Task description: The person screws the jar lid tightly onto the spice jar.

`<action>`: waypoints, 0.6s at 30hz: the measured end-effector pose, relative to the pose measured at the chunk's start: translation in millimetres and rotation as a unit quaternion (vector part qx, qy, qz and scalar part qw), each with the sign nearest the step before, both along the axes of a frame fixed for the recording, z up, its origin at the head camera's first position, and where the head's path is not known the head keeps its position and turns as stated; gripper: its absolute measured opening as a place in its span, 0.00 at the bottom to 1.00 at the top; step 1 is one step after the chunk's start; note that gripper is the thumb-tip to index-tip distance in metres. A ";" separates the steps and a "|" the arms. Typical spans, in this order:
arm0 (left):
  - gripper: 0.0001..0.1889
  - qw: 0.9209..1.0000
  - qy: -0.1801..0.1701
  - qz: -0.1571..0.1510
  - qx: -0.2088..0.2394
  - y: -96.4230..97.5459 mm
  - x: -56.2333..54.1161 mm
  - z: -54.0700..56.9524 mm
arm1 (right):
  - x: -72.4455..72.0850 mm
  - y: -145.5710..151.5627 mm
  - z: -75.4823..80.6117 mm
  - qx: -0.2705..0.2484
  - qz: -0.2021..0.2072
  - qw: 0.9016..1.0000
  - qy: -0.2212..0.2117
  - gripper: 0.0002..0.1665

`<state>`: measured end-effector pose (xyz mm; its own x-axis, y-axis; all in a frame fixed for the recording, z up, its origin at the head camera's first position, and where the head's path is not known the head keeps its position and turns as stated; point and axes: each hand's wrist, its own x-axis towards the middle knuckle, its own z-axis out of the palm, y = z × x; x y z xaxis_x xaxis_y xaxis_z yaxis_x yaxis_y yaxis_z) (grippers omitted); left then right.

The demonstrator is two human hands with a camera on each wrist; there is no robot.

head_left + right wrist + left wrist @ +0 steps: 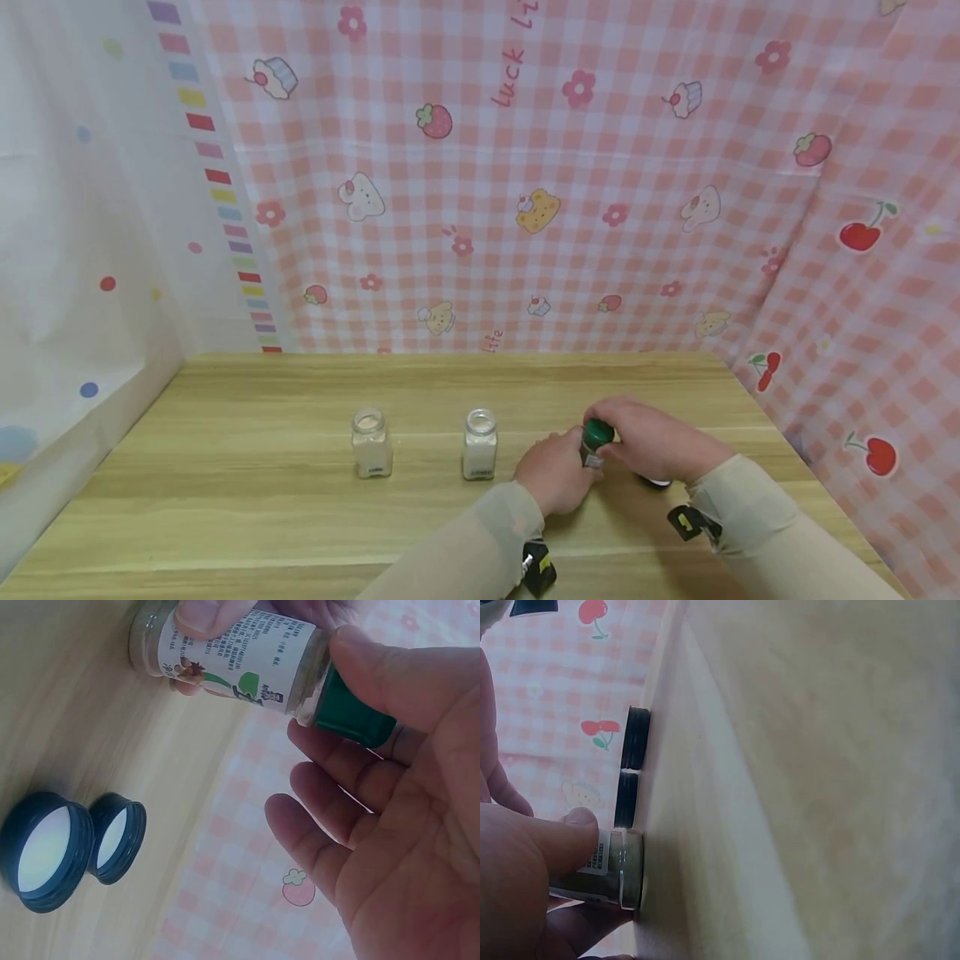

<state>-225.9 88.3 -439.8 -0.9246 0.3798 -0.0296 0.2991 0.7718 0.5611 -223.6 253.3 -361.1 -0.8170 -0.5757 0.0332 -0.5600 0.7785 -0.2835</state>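
Observation:
My left hand [553, 475] grips the body of a small glass spice jar [247, 656] with a printed white label. The jar's base rests on or just above the wooden table in the left wrist view. Pinched between the thumb and index finger of my right hand [652, 437] is the green lid [352, 709], at the mouth of that jar. The other right fingers are loosely bent below it. Whether the lid turns freely on the neck cannot be told. In the head view both hands hide most of the jar.
Two lidless glass jars with pale contents, the left one [372, 450] and the middle one [480, 452], stand on the wooden table [300, 533]. Two dark lids, a nearer one [45, 855] and a farther one [120, 838], lie inside-up by the right hand. Patterned cloth [487, 167] hangs behind.

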 end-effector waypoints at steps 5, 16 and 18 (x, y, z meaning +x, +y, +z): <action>0.14 1.000 -0.002 0.003 0.004 0.3 0.3 0.5 | 0.3 -0.3 -0.9 0.011 -0.015 1.000 0.002 0.11; 0.15 1.000 -0.004 0.001 0.004 -0.2 0.9 2.1 | 1.5 -1.4 -2.4 0.008 -0.011 1.000 0.015 0.09; 0.15 1.000 -0.001 0.002 0.003 -0.2 1.2 2.4 | 1.3 -1.4 -3.5 0.007 -0.014 1.000 0.013 0.09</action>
<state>-224.7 88.1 -437.4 -0.9259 0.3765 -0.0301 0.2946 0.7698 0.5661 -222.3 251.9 -364.6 -0.8315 -0.5535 0.0480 -0.5456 0.7972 -0.2582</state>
